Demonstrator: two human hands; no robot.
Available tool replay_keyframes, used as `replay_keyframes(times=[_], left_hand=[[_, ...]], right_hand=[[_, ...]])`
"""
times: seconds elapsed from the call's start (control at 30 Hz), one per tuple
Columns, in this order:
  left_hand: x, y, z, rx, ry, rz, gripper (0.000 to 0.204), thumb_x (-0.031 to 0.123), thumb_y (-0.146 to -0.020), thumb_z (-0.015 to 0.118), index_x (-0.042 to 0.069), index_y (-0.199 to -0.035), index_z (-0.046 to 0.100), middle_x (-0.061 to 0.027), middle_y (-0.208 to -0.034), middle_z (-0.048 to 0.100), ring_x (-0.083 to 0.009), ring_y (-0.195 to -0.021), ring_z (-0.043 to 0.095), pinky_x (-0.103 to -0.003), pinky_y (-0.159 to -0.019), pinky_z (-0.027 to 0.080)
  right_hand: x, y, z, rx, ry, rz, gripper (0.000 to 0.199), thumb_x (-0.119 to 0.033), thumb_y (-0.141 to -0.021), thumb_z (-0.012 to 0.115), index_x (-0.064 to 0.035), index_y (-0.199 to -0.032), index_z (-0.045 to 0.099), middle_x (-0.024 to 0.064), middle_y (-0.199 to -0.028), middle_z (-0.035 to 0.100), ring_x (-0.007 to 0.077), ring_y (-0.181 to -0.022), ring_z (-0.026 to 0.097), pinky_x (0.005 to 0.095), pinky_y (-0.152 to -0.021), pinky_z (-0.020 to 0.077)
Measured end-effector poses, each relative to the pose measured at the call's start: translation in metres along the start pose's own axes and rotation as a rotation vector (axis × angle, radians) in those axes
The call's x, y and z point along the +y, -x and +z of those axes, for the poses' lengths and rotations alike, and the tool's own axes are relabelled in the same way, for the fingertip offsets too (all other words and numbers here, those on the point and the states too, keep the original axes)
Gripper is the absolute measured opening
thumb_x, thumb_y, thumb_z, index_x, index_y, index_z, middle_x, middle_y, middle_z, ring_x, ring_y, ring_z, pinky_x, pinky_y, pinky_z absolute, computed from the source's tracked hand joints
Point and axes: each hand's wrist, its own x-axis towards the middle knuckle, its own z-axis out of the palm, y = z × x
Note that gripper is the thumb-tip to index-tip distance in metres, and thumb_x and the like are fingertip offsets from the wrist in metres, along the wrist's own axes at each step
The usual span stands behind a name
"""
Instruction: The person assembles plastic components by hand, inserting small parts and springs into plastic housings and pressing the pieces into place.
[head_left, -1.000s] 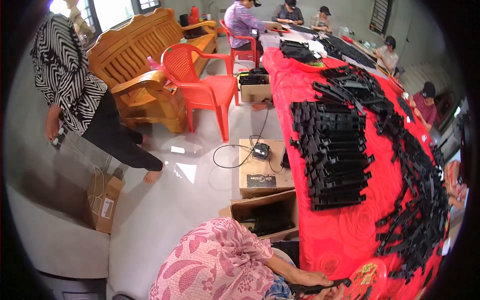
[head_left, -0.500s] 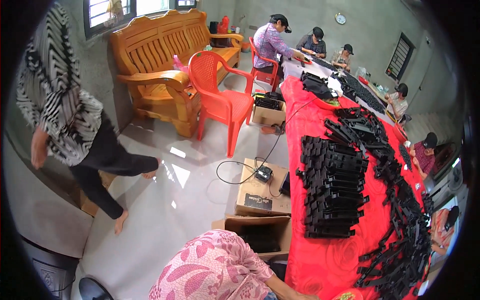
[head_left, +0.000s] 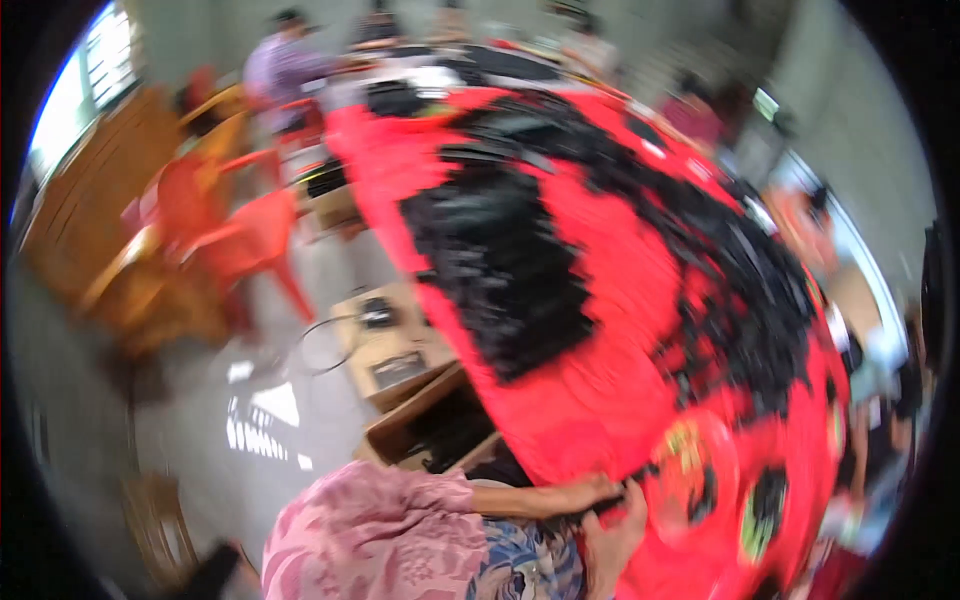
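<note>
My left hand (head_left: 595,490), reaching out of a pink patterned sleeve, is closed on a slim black plastic part (head_left: 646,472) at the table's near edge. Against it, my right hand (head_left: 618,530) is also closed on the part, though motion blur hides the exact finger placement. Just beyond the hands lies a round red plate (head_left: 728,450) with a yellow-green pattern and a small dark piece on it. To its right is a greenish dish (head_left: 752,530) filled with black pieces.
A block of stacked black parts (head_left: 500,270) and a long loose heap (head_left: 730,310) cover much of the red tablecloth (head_left: 560,410). Cardboard boxes (head_left: 385,400) stand left of the table. Further left are a red chair (head_left: 245,230) and wooden bench (head_left: 100,200). Several people sit around the table.
My view has swung right and down, bringing both hands and the red plate into sight. The walking person at the left is out of view.
</note>
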Motion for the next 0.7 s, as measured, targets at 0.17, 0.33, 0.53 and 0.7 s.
replay_keyframes(times=[0.17,0.33,0.53,0.7], left_hand=[[0.086,0.024,-0.017,0.005,0.086,-0.435,0.031,0.038,-0.103,0.046,0.008,-0.106,0.052,-0.0021,-0.077,0.054,-0.0125,-0.057,0.056,-0.027,-0.04,0.045],[0.111,0.021,-0.012,0.021,0.082,-0.511,0.024,0.028,-0.104,0.045,0.006,-0.107,0.053,-0.0056,-0.083,0.057,-0.0134,-0.069,0.058,-0.026,-0.055,0.049],[0.113,0.022,-0.005,-0.015,0.0,-0.543,0.029,0.03,-0.105,0.044,0.004,-0.11,0.054,-0.0035,-0.094,0.056,-0.0109,-0.081,0.054,-0.026,-0.072,0.047],[0.119,0.028,0.001,0.013,0.016,-0.491,0.027,0.031,-0.105,0.045,0.006,-0.109,0.055,-0.0025,-0.089,0.058,-0.0093,-0.072,0.056,-0.023,-0.056,0.047]], right_hand=[[-0.025,-0.006,-0.003,-0.007,0.113,0.056,0.066,-0.006,-0.066,0.072,0.0002,-0.128,0.051,0.0207,-0.117,0.059,0.0395,-0.11,0.056,0.0446,-0.091,0.05],[-0.006,0.004,0.004,0.058,0.069,0.044,0.063,-0.008,-0.07,0.071,-0.0025,-0.13,0.051,0.0197,-0.121,0.058,0.0379,-0.11,0.059,0.0436,-0.087,0.0537],[0.002,0.016,0.002,0.081,0.09,0.06,0.061,-0.009,-0.073,0.07,-0.0013,-0.13,0.051,0.0177,-0.119,0.058,0.0344,-0.106,0.062,0.0395,-0.077,0.0562],[0.009,0.022,0.005,0.125,0.123,-0.027,0.063,-0.01,-0.073,0.07,0.0021,-0.132,0.048,0.0187,-0.12,0.057,0.0362,-0.106,0.061,0.0417,-0.08,0.0554]])
